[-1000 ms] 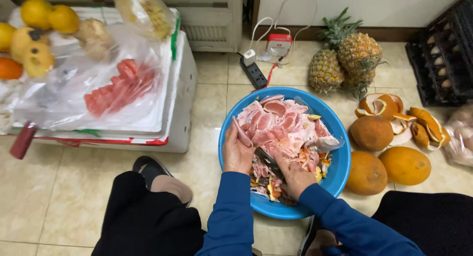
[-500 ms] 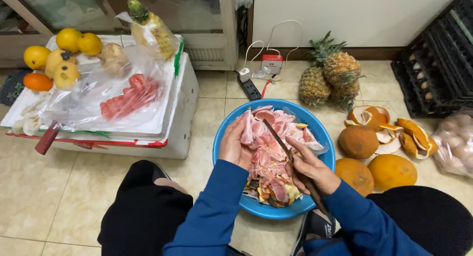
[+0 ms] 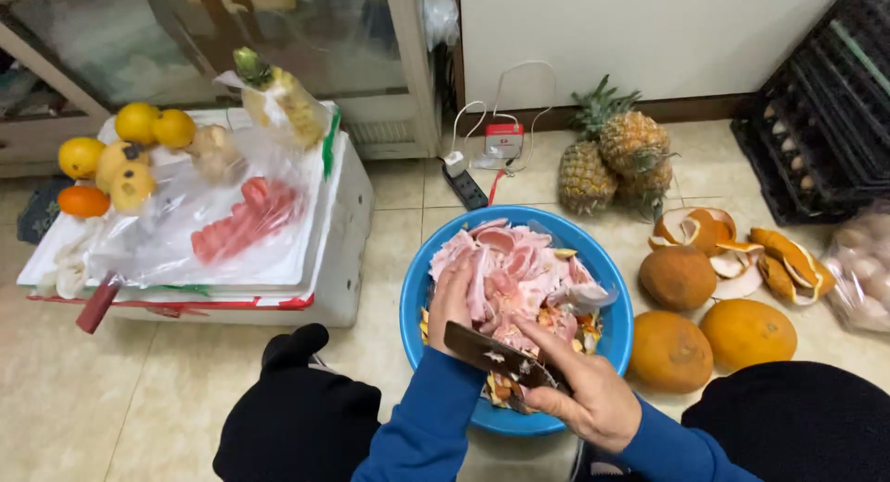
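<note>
The left hand (image 3: 451, 301) lies spread on pink peeled fruit flesh (image 3: 514, 278), steadying it over the round blue plastic basin (image 3: 612, 338), while the right hand (image 3: 589, 399) grips what seems a dark-bladed knife (image 3: 487, 350) held flat above the scraps.

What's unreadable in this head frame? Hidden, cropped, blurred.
- Knife handle: head view, wrapped inside the right hand.
- Left hand palm: pressed onto the pink fruit pieces.
- Blue basin bottom: covered by fruit.
- Plastic bag: cut by right edge, contents blurred.
- Black crates: cropped at the corner.
</note>
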